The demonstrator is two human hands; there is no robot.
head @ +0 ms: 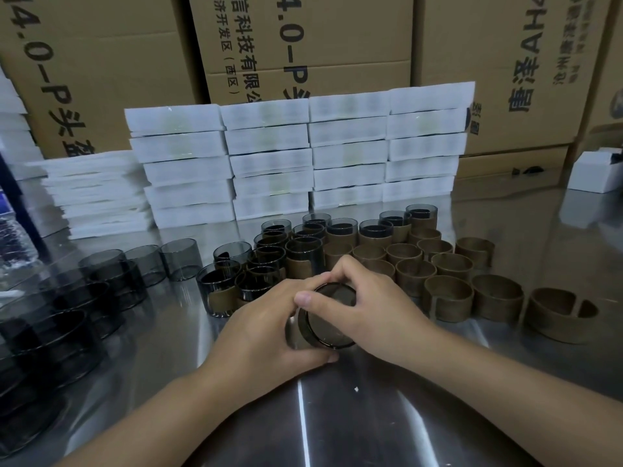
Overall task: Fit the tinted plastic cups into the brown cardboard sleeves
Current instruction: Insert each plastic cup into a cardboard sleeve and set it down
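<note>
At a shiny metal table (371, 416), two hands clamp one tinted cup (332, 318) tipped on its side. The left hand (266, 321) wraps its body and the right hand (377, 308) pinches its rim. Beyond stand sleeved cups (342, 232), with empty brown sleeves (448, 294) to their right. Stacked white boxes (269, 163) sit farthest.

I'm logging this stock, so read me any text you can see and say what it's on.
"4.0-P头": left carton, sideways.
"信科技有限公": middle carton.
"济开发区(西区)": middle carton.
"4.0-P": middle carton.
"AHA": right carton; rest blurred.
White packs: labels too blurred.
</note>
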